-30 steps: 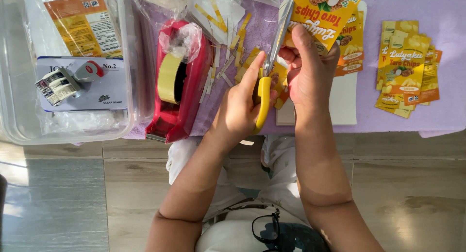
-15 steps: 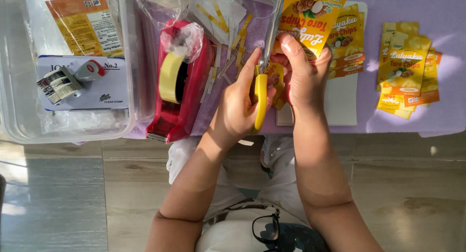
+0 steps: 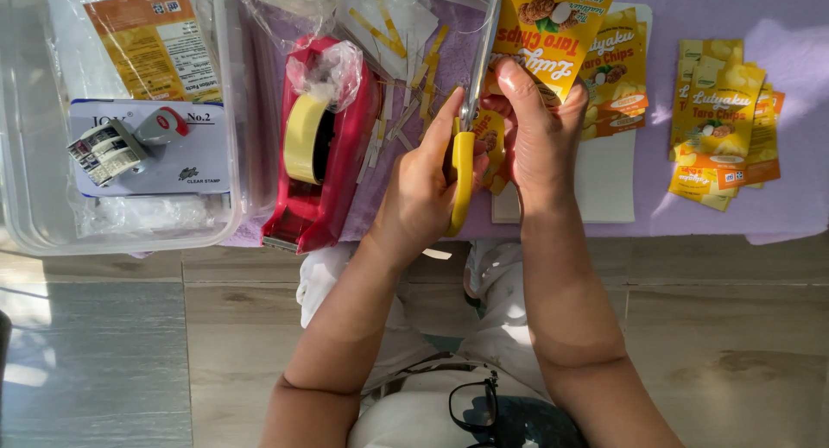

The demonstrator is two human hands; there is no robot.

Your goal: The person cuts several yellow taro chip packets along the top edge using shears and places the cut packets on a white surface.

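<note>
A purple-covered tabletop carries a clear plastic bin, a red tape dispenser, and two piles of yellow snack packets, seemingly finished. White and yellow paper offcuts lie scattered beyond the dispenser. The right hand pinches one yellow packet upright above the tabletop; the left hand grips yellow-handled scissors, blades at the packet's edge, cut apparently underway.

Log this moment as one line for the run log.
left hand: grips yellow-handled scissors | right hand: holds yellow snack pouch at blades | red tape dispenser: left of hands
</note>
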